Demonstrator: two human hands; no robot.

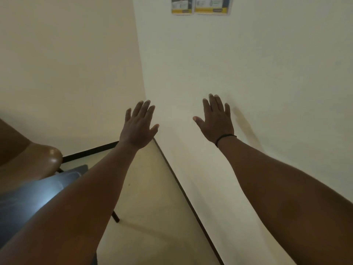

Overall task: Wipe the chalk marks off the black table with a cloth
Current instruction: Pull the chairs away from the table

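Both my arms stretch forward toward a corner of two pale walls. My left hand (139,125) is held out with its fingers straight and spread, holding nothing. My right hand (215,119) is also spread flat, empty, with a thin black band on its wrist. No black table, chalk marks or cloth appear in this view.
A brown chair (36,159) with dark legs stands at the left, and a blue-grey fabric (38,192) lies below it. The beige floor (152,207) meets the walls at a dark skirting line (191,203). Two posters (200,5) hang high on the right wall.
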